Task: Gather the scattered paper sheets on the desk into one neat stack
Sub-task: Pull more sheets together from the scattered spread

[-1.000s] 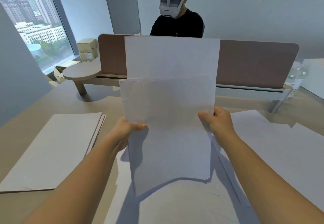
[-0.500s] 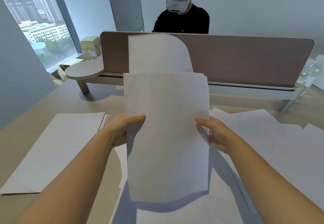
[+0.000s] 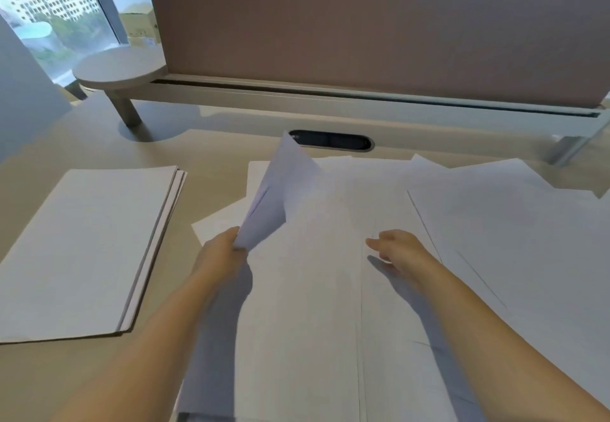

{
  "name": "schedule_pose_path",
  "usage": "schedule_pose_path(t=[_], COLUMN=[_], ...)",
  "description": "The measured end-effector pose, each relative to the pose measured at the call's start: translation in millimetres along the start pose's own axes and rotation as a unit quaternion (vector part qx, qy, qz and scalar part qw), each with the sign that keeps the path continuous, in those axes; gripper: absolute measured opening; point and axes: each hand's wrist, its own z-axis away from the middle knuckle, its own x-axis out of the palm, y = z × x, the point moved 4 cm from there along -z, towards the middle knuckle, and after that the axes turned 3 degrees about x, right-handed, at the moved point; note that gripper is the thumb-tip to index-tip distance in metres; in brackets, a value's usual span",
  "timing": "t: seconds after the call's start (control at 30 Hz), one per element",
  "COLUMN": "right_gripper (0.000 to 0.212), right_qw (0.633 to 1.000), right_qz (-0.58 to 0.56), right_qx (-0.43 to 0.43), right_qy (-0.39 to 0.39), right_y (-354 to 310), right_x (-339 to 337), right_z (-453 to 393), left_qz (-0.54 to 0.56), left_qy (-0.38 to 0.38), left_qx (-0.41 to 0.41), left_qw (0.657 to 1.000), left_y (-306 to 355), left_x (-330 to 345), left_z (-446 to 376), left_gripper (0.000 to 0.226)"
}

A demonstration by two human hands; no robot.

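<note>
Your left hand [image 3: 224, 253] pinches the near corner of a small bundle of sheets [image 3: 280, 190], fingers curled round its edge; the bundle rises from your grip and tilts away toward the divider [image 3: 379, 25], its far tip lifted just in front of the cable slot [image 3: 330, 140]. Your right hand [image 3: 397, 250] holds nothing: its fingers are loosely extended and point left, low over the loose sheets [image 3: 330, 289], with its shadow right under it; whether the fingertips touch the paper cannot be told. Those loose sheets lie overlapped at mixed angles across the middle and right of the desk [image 3: 204, 144], running from near the slot down to the bottom of the view and out to the right edge; one large sheet [image 3: 511, 240] on the right lies skewed over the others. Well to the left, apart from the scatter and with bare desk between, sits a squared stack [image 3: 85, 250] lying flat, its layered right edge showing several sheets. Behind it all the divider stands upright on a pale rail [image 3: 330, 98], and a round shelf [image 3: 118, 68] sticks out from the rail's left end on a short leg. A window [image 3: 49, 9] shows buildings at the upper left.
</note>
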Motion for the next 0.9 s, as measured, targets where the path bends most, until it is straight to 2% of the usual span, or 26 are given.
schedule_pose_path(t=[0.1,0.17,0.23,0.37,0.5,0.57,0.63,0.77,0.9], right_gripper=[0.062,0.071,0.067,0.039,0.021,0.020,0.003,0.015,0.028], right_qw=[1.000,0.999,0.998,0.984,0.964,0.954,0.946,0.939,0.939], right_qz=[0.013,0.032,0.043,0.076,0.053,0.047,0.043,0.006,0.025], right_qx=[-0.021,-0.018,-0.037,-0.142,-0.227,-0.264,-0.299,-0.336,-0.340], right_qy=[0.011,0.017,0.028,0.081,0.128,0.130,0.120,0.072,0.038], right_y=[-1.1,-2.6,-8.3,-48.5,-97.2,-120.8,-142.3,-167.5,-164.4], right_x=[2.8,5.5,4.0,4.4,3.9,3.1,3.5,-1.1,-12.7], right_z=[-7.9,-7.0,-3.5,12.3,42.0,61.9,82.3,109.8,118.4], left_qz=[0.168,0.265,0.320,0.382,0.420,0.444,0.450,0.456,0.473], left_qy=[0.025,0.028,0.026,0.033,0.071,0.083,0.097,0.094,0.073], left_qx=[0.027,0.011,-0.013,0.007,0.076,0.113,0.150,0.220,0.226], left_qw=[0.985,0.964,0.947,0.924,0.902,0.885,0.875,0.858,0.849], left_y=[10.0,18.5,25.6,55.6,101.1,125.9,146.4,172.0,167.5], left_x=[-2.3,-6.9,-11.3,-28.1,-58.6,-75.0,-88.9,-107.9,-110.0], left_z=[2.9,6.5,5.8,3.1,14.3,23.5,31.2,45.3,50.0], left_gripper=[0.015,0.010,0.010,0.021,0.017,0.018,0.020,0.030,0.032])
